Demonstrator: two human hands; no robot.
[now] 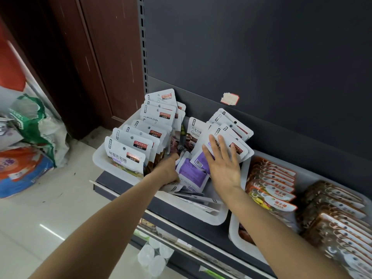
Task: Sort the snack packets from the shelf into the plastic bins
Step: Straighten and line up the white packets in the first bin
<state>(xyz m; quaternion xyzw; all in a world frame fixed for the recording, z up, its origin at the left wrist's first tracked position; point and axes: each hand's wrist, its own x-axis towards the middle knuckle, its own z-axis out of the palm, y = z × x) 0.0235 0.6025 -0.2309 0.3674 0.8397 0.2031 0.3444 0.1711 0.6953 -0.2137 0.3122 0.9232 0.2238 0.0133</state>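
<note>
The snack packets (128,150) are thin white foil-look pouches with a punched hang hole near the top, and most stand in leaning rows inside a white plastic bin (213,218) on the dark shelf (201,232); a few purple-backed ones (191,174) lie flat and loose in the middle of that bin. They look light, soft and a little slippery, so a row is likely to fan out or topple if only one pouch is pulled. The right hand (223,164) lies with straight, spread fingers flat on the leaning stack at the bin's right side (235,133), pressing it back and gripping nothing. The left hand (169,170) reaches down between the left row and the loose pouches; its fingers are curled and buried among the packets, and whether they actually hold one cannot be told. The best hold is probably a pinch across the stiff sealed top edge near the hang hole, or a clasp round several pouches at once. To the right, a second bin (235,236) holds orange packets (271,188), with brown ones (332,218) further right.
</note>
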